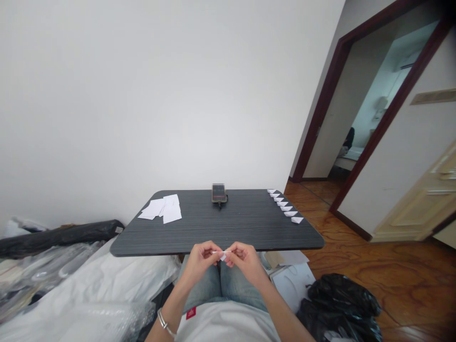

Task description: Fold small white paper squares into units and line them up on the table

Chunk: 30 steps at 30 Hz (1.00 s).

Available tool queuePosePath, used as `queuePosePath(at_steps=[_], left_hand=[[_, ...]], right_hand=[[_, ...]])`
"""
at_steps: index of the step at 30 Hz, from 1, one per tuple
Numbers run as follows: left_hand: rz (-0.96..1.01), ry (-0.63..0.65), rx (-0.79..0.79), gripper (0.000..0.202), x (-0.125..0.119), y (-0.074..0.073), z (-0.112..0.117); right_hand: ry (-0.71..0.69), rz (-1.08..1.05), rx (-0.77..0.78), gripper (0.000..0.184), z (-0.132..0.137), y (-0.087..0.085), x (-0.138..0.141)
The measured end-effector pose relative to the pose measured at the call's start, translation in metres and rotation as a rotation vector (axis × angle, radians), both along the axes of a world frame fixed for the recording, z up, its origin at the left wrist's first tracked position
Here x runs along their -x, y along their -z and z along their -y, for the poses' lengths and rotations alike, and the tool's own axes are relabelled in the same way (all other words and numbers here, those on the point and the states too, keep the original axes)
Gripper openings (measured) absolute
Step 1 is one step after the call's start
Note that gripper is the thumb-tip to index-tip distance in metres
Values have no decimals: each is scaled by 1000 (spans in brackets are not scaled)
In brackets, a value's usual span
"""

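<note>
Fingertips of left hand (200, 260) and right hand (243, 260) pinch a tiny paper (223, 255) between them, over the lap, just near of the table (231, 230). Squeeze unevenly and it probably creases crooked, or slips down into the lap.

Desk (245, 225) middle lies bare; papers (162, 209) sit ahead of my left grip (200, 261), folded pieces (285, 206) line the right edge, phone (218, 193) at back.

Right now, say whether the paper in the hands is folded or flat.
Folded: left hand and right hand pinch the paper as a narrow strip.
</note>
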<state>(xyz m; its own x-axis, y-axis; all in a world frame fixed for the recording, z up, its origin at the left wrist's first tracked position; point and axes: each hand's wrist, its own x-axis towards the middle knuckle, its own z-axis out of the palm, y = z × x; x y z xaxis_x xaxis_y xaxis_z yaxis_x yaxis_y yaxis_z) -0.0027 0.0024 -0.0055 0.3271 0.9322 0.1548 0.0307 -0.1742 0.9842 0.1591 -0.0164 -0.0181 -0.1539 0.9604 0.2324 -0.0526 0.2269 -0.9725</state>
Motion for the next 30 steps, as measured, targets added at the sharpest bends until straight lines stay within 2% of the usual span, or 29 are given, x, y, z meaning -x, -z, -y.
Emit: queuePosePath(at_steps=[5, 12, 14, 24, 30], left_hand=[[16, -20, -22, 22, -3, -3, 4], [136, -14, 121, 41, -5, 9, -4], [142, -28, 143, 42, -3, 11, -7], [68, -60, 1, 31, -1, 4, 1], [97, -47, 42, 36, -8, 9, 0]], right_hand=[[2, -11, -30, 28, 4, -4, 1], [53, -91, 10, 31, -2, 5, 2], [71, -133, 30, 32, -5, 7, 2], [10, -152, 120, 30, -3, 7, 5], [90, -98, 57, 28, 4, -2, 8]])
